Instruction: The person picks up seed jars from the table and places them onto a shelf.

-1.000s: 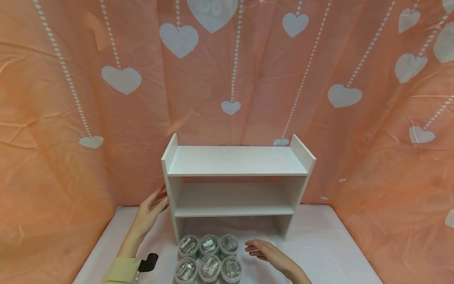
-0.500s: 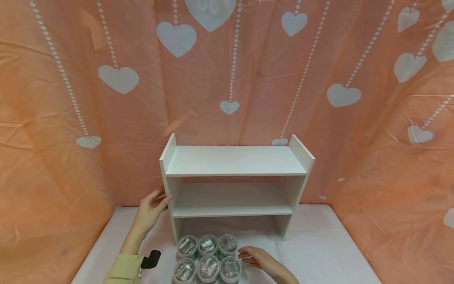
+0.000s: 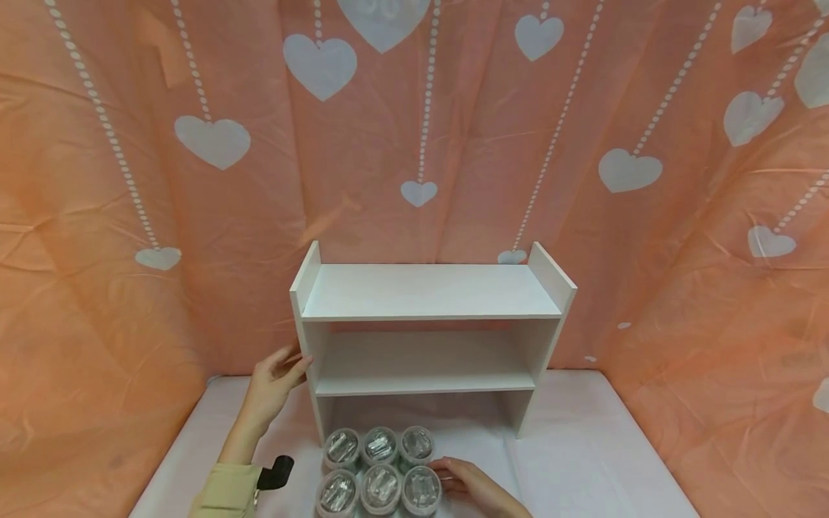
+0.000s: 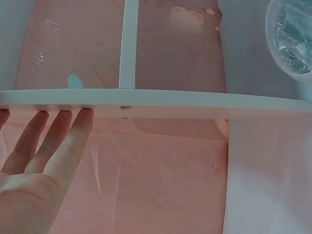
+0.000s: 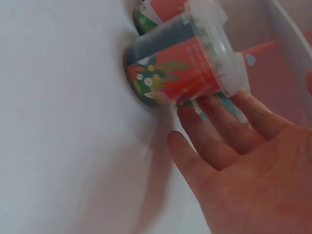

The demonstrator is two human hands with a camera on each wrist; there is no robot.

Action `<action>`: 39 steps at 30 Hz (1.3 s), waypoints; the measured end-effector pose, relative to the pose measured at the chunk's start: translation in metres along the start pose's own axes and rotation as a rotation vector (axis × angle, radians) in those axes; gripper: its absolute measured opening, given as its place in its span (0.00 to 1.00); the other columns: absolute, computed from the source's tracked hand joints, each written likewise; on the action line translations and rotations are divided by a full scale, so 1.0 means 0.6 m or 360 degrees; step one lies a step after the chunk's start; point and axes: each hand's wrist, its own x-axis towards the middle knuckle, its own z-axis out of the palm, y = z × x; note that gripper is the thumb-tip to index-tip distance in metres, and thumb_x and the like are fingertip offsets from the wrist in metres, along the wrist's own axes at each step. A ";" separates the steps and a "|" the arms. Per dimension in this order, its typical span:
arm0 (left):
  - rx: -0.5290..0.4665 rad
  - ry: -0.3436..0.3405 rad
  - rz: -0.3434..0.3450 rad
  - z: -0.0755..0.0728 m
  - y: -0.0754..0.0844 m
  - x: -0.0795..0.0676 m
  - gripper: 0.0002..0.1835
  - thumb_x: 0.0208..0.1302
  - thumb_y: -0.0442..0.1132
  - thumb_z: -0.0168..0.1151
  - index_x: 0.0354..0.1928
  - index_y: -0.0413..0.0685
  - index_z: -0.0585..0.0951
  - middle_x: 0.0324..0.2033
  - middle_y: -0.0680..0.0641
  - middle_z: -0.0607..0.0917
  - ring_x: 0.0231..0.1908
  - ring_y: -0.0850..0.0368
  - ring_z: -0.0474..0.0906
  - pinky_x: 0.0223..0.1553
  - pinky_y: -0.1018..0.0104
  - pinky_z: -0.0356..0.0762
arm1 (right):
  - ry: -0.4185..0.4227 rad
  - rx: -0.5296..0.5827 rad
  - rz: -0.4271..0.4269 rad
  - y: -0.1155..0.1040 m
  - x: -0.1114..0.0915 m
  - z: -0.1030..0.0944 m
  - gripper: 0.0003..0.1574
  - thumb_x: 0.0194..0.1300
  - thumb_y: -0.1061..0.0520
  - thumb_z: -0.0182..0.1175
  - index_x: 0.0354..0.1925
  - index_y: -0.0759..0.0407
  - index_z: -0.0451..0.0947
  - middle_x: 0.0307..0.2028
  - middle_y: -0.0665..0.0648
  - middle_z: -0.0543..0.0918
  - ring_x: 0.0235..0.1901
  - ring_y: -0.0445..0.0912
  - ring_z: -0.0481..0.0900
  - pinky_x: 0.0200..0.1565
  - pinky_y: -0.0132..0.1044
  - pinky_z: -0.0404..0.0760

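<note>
A white two-tier shelf [image 3: 424, 291] stands on the table. My left hand [image 3: 268, 388] is at its left side panel, and in the left wrist view straight fingertips touch the outer face of that panel [image 4: 180, 100]. Several printed cups with clear lids sit in two rows before the shelf, silvery wrapped packets under the lids. My right hand [image 3: 476, 489] is beside the front right cup [image 3: 421, 491]. In the right wrist view its fingers are extended, fingertips right at a red and dark green cup [image 5: 170, 63] with a flower print.
The white table [image 3: 583, 446] extends to both sides of the shelf. An orange-pink curtain [image 3: 369, 180] with white hearts surrounds it at the back and sides. A black device [image 3: 275, 473] is worn at the left wrist, by a pale green sleeve [image 3: 227, 491].
My right hand has moved left to the right-hand cups. The left hand has come slightly closer onto the shelf's side panel. The cups stay in place.
</note>
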 end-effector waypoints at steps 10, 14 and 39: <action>0.0000 0.0004 0.0001 -0.003 0.002 -0.004 0.29 0.68 0.39 0.60 0.66 0.33 0.66 0.61 0.34 0.71 0.47 0.73 0.74 0.51 0.50 0.75 | 0.0014 0.0357 0.0091 0.018 0.003 0.018 0.27 0.76 0.55 0.46 0.63 0.74 0.63 0.52 0.54 0.76 0.51 0.43 0.73 0.55 0.36 0.73; 0.0008 0.0009 0.0002 -0.003 0.003 -0.004 0.29 0.68 0.39 0.60 0.66 0.33 0.67 0.61 0.34 0.71 0.47 0.72 0.74 0.51 0.50 0.75 | 0.0074 0.0245 0.0064 0.024 0.001 0.022 0.28 0.70 0.60 0.56 0.64 0.70 0.63 0.52 0.55 0.76 0.51 0.45 0.75 0.51 0.35 0.76; 0.0006 -0.0024 -0.0005 -0.004 0.003 -0.001 0.29 0.68 0.40 0.60 0.67 0.36 0.67 0.60 0.34 0.72 0.48 0.69 0.75 0.50 0.55 0.77 | 0.0112 0.0026 -0.0139 0.046 -0.001 0.022 0.39 0.58 0.65 0.68 0.62 0.72 0.61 0.54 0.62 0.75 0.52 0.49 0.76 0.53 0.35 0.75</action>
